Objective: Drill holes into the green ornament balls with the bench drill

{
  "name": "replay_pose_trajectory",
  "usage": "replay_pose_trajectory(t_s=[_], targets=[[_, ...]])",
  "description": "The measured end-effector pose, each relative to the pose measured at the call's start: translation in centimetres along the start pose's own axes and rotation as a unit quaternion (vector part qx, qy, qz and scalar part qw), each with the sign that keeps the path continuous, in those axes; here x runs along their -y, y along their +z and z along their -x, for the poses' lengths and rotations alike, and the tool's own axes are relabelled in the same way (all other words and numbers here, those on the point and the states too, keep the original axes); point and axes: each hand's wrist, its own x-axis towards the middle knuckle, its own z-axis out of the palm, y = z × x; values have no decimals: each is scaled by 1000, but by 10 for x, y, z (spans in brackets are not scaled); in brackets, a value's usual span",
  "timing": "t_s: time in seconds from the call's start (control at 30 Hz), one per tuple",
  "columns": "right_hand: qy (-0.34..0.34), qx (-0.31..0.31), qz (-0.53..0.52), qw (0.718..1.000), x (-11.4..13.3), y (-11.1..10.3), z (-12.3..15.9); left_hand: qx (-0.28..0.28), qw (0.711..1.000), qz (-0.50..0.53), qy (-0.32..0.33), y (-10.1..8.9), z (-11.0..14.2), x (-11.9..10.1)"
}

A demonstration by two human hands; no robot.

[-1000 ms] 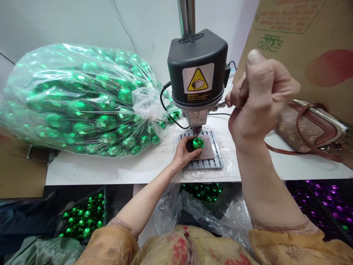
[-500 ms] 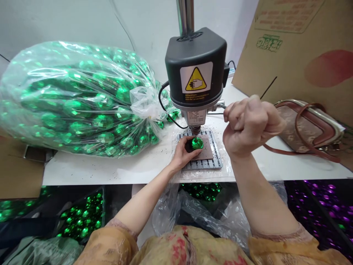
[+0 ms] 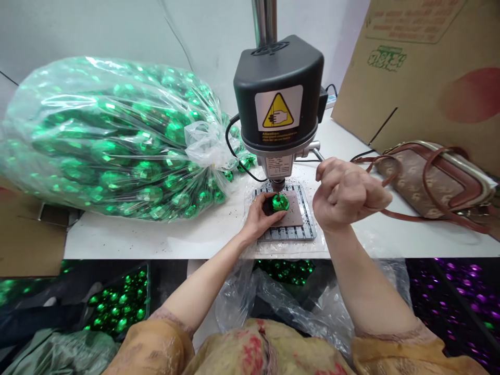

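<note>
My left hand (image 3: 258,217) is closed around a shiny green faceted ball (image 3: 280,202), thumb in front and fingers behind. The ball sits on a brownish square pad (image 3: 295,216) over the slotted metal base plate (image 3: 308,229). Directly above it is the chuck (image 3: 278,183) of a black drill press (image 3: 279,99); the bit's tip meets the top of the ball, though its depth cannot be made out. To the right, my right hand (image 3: 349,195) is wrapped round the end of the press's metal lever (image 3: 317,153), whose grip is hidden by the fingers.
A large clear bag (image 3: 117,140) full of green balls lies at the left. On the right are a brown handbag (image 3: 445,182) and a big cardboard box (image 3: 414,88). Dark shavings dot the white table (image 3: 211,237). Green and purple balls (image 3: 469,281) lie below its front edge.
My right hand has come down and slightly left, lowering the lever. My left hand stays in place on the ball.
</note>
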Motion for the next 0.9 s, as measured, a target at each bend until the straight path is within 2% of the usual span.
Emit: replay_pose_trajectory(t_s=[0.07,0.13,0.23,0.3,0.37,0.47,0.53,0.63,0.7,0.77,0.83,0.9], targets=[[27,-29,19,999,3,10,-12,-4,1000,-3,-4,1,-1,-1],[110,-66,62,990,6,21,-30,-13,1000,-12,-9,2,-2,-5],[189,-42,64,979,4,34,-56,-53,997,-52,-6,3,1,-14],[204,-34,64,976,0,37,-67,-93,989,-109,24,3,12,-22],[207,-28,67,976,-4,37,-71,-105,976,-170,85,4,34,-28],[205,-21,72,976,-6,35,-70,-40,944,-255,203,10,83,-30],[205,-22,83,975,-5,34,-68,24,906,-312,285,15,113,-26],[211,-28,103,972,-3,34,-68,83,856,-354,368,16,132,-18],[214,-30,107,970,-1,34,-67,80,852,-351,381,6,120,-16],[214,-27,108,971,-1,35,-67,45,867,-349,352,-12,87,-16],[209,-25,106,972,-1,35,-66,-5,887,-371,276,-35,40,-17],[210,-25,104,972,-1,35,-65,-46,888,-421,181,-58,-13,-18]])
